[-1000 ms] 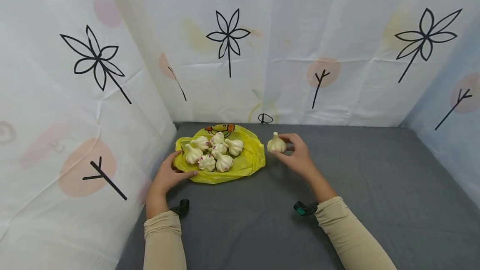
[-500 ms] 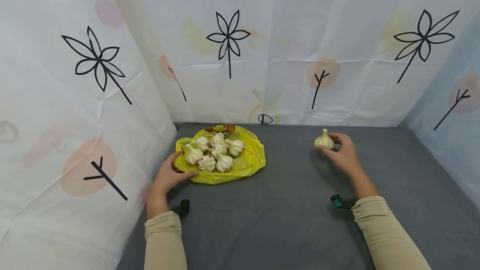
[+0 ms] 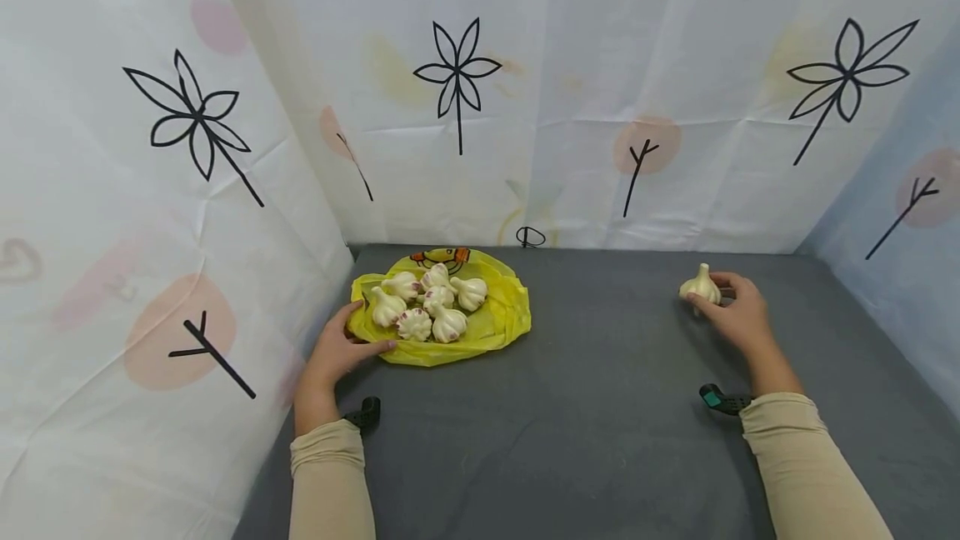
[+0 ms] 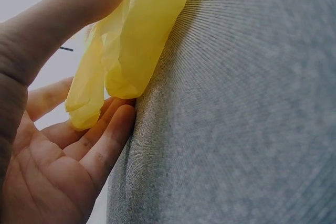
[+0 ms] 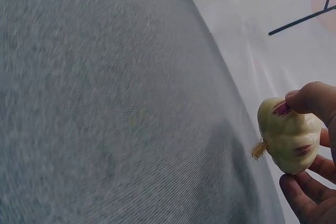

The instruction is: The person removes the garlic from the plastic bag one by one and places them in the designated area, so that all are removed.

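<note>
Gripping one garlic bulb (image 3: 701,287), the right hand (image 3: 738,315) is now farther toward three o'clock, leaving that bulb well apart from the yellow bag (image 3: 504,315) and its other bulbs (image 3: 449,326); the left hand (image 3: 333,358) holds the bag's eight-o'clock edge.

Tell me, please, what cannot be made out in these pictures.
Head: floor of the yellow bag, under its garlic bulbs.
Head: some fingertips of the right hand, behind the held bulb.
Left wrist: rest of the bag, cut off by the top edge.
Right wrist: rest of that hand, cut off by the right edge.
</note>
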`<state>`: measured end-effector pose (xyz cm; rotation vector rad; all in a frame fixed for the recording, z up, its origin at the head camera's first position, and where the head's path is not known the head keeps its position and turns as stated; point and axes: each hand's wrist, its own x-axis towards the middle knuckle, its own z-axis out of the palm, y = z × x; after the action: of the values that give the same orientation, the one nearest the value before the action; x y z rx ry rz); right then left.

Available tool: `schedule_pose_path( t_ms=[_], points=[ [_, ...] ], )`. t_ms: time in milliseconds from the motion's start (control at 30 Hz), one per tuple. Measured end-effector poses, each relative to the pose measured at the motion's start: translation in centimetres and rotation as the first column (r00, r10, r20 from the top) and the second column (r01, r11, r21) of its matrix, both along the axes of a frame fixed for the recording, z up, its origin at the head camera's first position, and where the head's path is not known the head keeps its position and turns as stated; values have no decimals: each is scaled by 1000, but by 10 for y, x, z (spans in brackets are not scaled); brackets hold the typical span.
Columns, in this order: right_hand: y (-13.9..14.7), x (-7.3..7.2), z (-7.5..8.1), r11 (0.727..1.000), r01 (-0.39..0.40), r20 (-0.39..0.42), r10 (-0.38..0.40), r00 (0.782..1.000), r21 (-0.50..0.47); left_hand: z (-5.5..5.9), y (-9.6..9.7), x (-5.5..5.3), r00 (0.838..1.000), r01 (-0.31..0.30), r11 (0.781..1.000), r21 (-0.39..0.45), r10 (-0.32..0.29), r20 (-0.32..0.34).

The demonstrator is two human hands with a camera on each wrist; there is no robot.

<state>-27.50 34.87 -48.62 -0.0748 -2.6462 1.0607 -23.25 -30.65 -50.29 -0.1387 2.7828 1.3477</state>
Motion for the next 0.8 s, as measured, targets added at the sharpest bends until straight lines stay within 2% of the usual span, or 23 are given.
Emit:
schedule_pose_path(
  t_ms=[433, 800],
  points=[
    [5, 1, -9, 1000, -2, 86, 0, 996, 23, 3, 2, 1, 1000, 10, 1000, -6, -10, -12],
    [3, 0, -10, 1000, -18, 98, 16, 995, 18, 1, 0, 1, 1000, 4, 1000, -14, -5, -10]
  ],
)
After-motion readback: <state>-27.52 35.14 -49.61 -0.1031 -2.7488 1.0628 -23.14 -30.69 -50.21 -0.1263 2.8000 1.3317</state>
